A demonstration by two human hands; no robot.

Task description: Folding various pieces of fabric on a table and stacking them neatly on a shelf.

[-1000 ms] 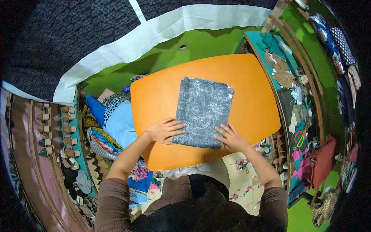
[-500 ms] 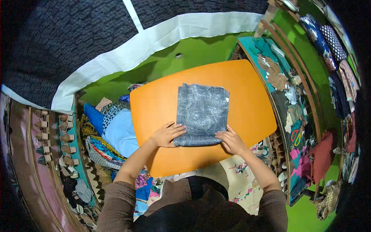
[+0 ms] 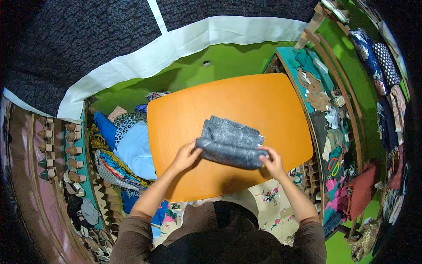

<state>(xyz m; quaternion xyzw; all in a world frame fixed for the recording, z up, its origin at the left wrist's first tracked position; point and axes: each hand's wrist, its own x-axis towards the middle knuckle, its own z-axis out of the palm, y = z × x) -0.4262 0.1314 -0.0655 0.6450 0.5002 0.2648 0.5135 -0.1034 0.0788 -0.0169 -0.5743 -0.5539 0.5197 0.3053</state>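
A dark grey cloth with a pale mottled pattern (image 3: 231, 152) lies on the orange table (image 3: 263, 101). Its near part is turned over into a thick roll, while the far part still lies flat. My left hand (image 3: 187, 156) pinches the left end of this roll, thumb against the cloth. At the opposite end my right hand (image 3: 273, 162) grips the roll between thumb and fingers. The near side seems slightly raised, with a shadow on the tabletop below it. A small white patch shows at the cloth's right edge.
Piled fabrics, including a light blue cloth (image 3: 136, 149), sit left of the table. Shoe-shaped forms (image 3: 74, 150) line the far-left shelf. On the right, a teal shelf holds scraps and scissors with coloured handles (image 3: 334, 166). A dark patterned curtain (image 3: 96, 48) hangs ahead.
The near edge of the cloth has been rolled away from me, so its flat part is shorter. Both hands went from resting on the cloth to gripping the roll's ends.
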